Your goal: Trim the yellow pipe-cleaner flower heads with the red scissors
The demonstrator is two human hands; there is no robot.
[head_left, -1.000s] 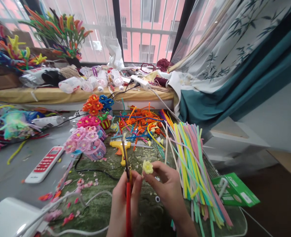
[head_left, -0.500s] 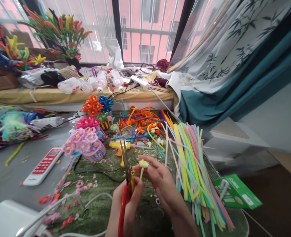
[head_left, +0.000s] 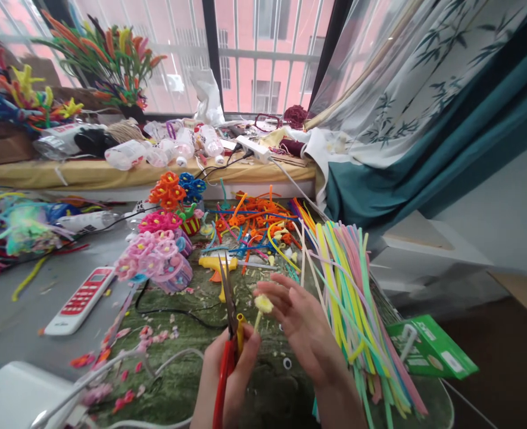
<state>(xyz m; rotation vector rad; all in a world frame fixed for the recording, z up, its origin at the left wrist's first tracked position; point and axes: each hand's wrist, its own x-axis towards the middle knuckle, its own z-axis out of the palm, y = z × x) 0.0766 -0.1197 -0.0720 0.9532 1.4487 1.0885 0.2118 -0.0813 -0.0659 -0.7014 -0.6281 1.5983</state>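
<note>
So the little pale yellow flower (head_left: 264,304) was sitting right between the two hands, above the green mat (head_left: 169,387). Its stem ran down and slightly left from the head to the thumb tip of the left hand (head_left: 240,372), so the long axis was close to upright with a bit of a lean, flower end up.

Left was clearly the nearer hand for the stem. Its fingers were closed, with the stem at the thumb, and the red-handled scissors (head_left: 230,307) were in there too, blades pointing up and away, just a bit apart. A small yellow tube (head_left: 240,333) stuck up between the blades and the stem, no clue what it was.

The right hand (head_left: 308,336) was open, fingers loosely spread and a bit curled, not gripping anything I could make out. Its fingertips were right by the top of the flower head, with the palm off to the right. Touching or just hovering? Couldn't tell, honestly.

Yellow glue gun (head_left: 218,263) lay just past the scissor tips, and the big bundle of pastel pipe cleaners (head_left: 348,286) was off to the right.
</note>
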